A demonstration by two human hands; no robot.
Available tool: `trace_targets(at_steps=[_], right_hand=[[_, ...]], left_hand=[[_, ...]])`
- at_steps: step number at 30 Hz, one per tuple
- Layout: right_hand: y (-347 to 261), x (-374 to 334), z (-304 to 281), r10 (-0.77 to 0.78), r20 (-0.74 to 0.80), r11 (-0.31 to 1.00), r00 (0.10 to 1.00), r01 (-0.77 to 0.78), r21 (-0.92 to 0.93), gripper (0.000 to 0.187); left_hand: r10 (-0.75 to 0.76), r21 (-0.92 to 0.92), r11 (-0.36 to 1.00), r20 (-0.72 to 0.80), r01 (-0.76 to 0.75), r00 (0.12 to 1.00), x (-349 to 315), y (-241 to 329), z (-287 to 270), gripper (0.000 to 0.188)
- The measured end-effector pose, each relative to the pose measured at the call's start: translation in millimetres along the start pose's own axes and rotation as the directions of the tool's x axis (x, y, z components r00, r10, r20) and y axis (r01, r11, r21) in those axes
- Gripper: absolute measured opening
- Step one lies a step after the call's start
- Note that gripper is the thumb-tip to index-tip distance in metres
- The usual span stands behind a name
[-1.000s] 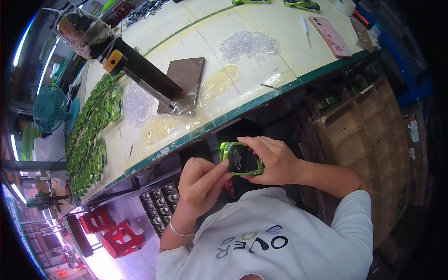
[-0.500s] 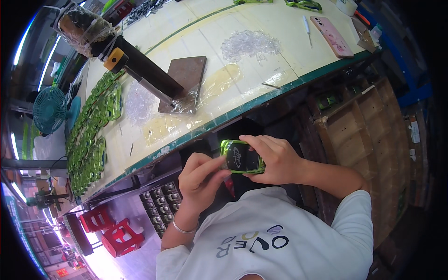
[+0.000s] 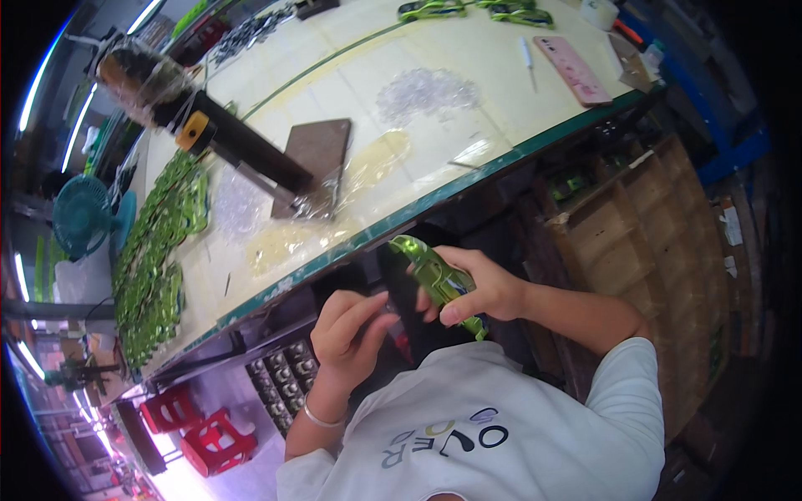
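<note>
A shiny green toy car body is tilted on its side above my lap, just off the table's front edge. My right hand grips it, with the thumb along the near side and the fingers behind it. To its left, clear of the car body, is my left hand. Its fingers are curled, with thumb and forefinger tips close together. Whatever may be between those tips is too small to make out.
A black press-like tool stands by a brown plate on the table. Small clear plastic parts lie in piles, with rows of green car bodies at left. A pink phone, wooden tray and red stools surround.
My right hand has turned the car body from its dark, logo-like face onto its green side. My left hand has come away from it, slightly left. The view has shifted a little.
</note>
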State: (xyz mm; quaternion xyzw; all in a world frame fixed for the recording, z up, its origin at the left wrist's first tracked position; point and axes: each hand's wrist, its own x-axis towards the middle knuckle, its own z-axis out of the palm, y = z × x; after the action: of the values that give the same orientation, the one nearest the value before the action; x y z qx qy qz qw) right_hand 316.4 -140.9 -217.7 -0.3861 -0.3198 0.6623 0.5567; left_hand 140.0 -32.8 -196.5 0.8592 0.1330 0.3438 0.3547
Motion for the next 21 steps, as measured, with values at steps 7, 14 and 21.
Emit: trace_targets(at_steps=[7, 14, 21], right_hand=[[13, 1, 2, -0.01, 0.158, 0.627, 0.987, -0.117, 0.77, 0.043], [7, 0, -14, 0.033, 0.089, 0.659, 0.995, -0.089, 0.747, 0.05], [-75, -31, -91, -0.245, -0.311, 0.724, 0.918, 0.387, 0.572, 0.046]], left_hand=[[-0.11, 0.189, 0.978, 0.106, 0.089, 0.988, 8, 7, 19, 0.024], [-0.125, 0.112, 0.987, 0.12, 0.112, 0.985, 15, 0, 33, 0.021], [-0.277, -0.038, 0.958, 0.105, 0.283, 0.955, -13, -19, 15, 0.02]])
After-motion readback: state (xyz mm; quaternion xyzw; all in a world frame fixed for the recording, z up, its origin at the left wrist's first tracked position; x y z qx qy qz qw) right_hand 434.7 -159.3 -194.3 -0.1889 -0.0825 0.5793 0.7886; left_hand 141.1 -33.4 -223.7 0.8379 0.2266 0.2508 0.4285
